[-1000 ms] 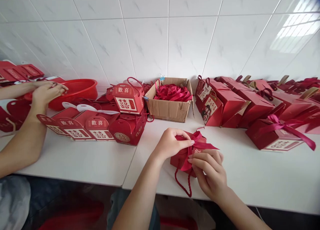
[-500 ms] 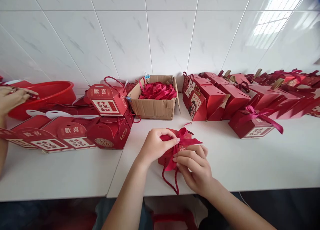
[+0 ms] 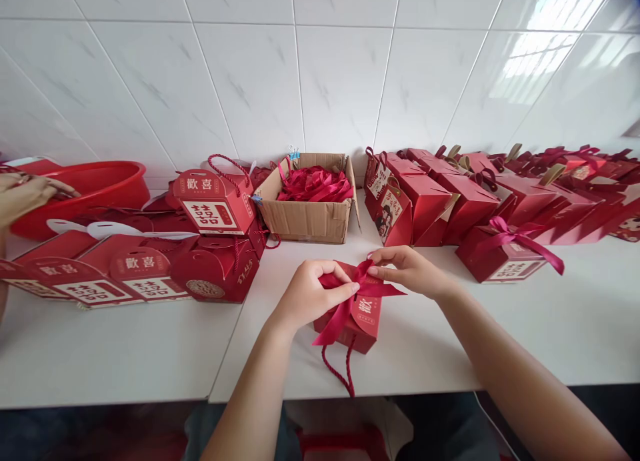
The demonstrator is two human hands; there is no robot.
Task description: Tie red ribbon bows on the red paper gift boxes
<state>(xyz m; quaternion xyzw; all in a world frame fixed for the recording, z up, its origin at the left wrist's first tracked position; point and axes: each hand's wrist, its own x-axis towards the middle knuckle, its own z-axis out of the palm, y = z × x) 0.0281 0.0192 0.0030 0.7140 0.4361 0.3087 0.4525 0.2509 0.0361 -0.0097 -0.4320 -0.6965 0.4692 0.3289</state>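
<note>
We're pinching the ribbon bow (image 3: 336, 322) with our left hand (image 3: 306, 295); our right hand (image 3: 413, 270) works narrow-fingered at one o'clock, grip unclear! Beneath, the red gift box (image 3: 363, 329) sits on the counter (image 3: 425, 354), cardboard carton (image 3: 303, 221) at eleven.

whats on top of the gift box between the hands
A magenta ribbon lies across the red gift box, pinched by the left hand. Ribbon and hand hide part of the lid; anything beneath cannot be seen.
</note>
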